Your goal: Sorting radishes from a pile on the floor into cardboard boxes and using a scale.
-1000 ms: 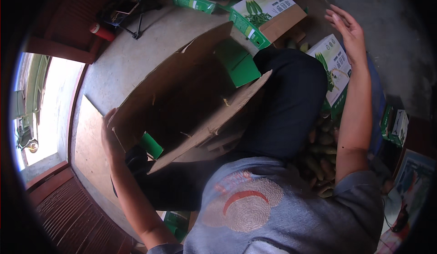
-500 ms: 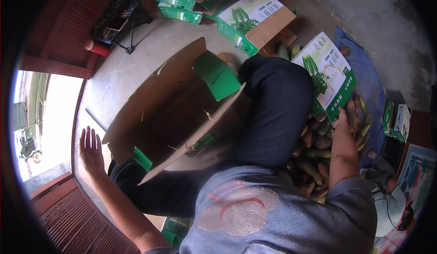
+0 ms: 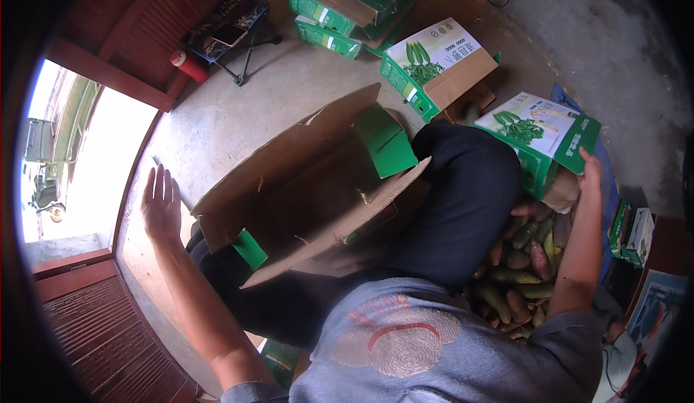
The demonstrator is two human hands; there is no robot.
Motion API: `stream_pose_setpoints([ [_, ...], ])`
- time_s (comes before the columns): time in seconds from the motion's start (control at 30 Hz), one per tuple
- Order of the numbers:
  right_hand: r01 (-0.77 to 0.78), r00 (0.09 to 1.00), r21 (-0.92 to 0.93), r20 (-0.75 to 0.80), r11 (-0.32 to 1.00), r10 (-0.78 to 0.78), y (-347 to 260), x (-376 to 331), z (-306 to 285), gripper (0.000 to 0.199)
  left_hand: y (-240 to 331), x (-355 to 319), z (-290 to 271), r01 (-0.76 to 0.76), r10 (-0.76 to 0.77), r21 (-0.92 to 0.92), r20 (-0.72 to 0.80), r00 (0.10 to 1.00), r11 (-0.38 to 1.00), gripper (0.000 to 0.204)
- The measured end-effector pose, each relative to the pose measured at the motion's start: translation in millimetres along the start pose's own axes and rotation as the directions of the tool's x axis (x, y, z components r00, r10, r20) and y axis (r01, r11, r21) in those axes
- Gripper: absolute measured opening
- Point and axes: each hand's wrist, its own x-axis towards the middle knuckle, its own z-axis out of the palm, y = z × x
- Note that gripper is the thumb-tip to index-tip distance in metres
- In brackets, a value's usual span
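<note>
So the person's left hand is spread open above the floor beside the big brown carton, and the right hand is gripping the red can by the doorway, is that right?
Not quite. The left hand is spread open beside the brown carton, but the right hand is nowhere near the red can. The head view shows it on the edge of the green and white box, above the pile of vegetables.

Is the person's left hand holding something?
No, the left hand is spread open and empty above the concrete floor, beside the big brown cardboard box.
</note>
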Motion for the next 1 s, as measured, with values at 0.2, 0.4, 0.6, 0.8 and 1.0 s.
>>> stream_pose_setpoints([
  [0.2,0.230,0.954,-0.223,0.245,0.947,-0.174,-154.5,-31.3,57.8,0.018,-6.3,18.8,-24.0,0.055,-0.056,-0.026,-0.050,0.997,0.998,0.038],
  [0.4,0.336,0.899,-0.058,0.316,0.940,-0.302,-218.6,-58.9,128.5,0.024,-6.1,16.1,-27.2,0.054,-0.056,-0.023,-0.088,0.995,0.998,0.039],
  [0.6,0.106,0.900,0.156,0.405,0.982,-0.161,-141.2,-16.4,162.1,0.042,-16.9,17.0,-19.7,0.037,-0.036,0.015,-0.045,0.998,0.999,0.048],
  [0.8,-0.001,0.947,-0.052,0.322,0.999,0.018,21.3,-83.9,173.1,0.060,-10.4,12.1,-28.3,0.036,-0.035,0.023,-0.049,0.998,0.999,0.041],
  [1.0,0.165,0.969,-0.340,0.231,0.926,-0.088,180.0,-111.3,106.7,0.040,-22.3,17.7,-18.1,0.068,-0.068,0.012,-0.010,0.998,0.998,0.047],
])
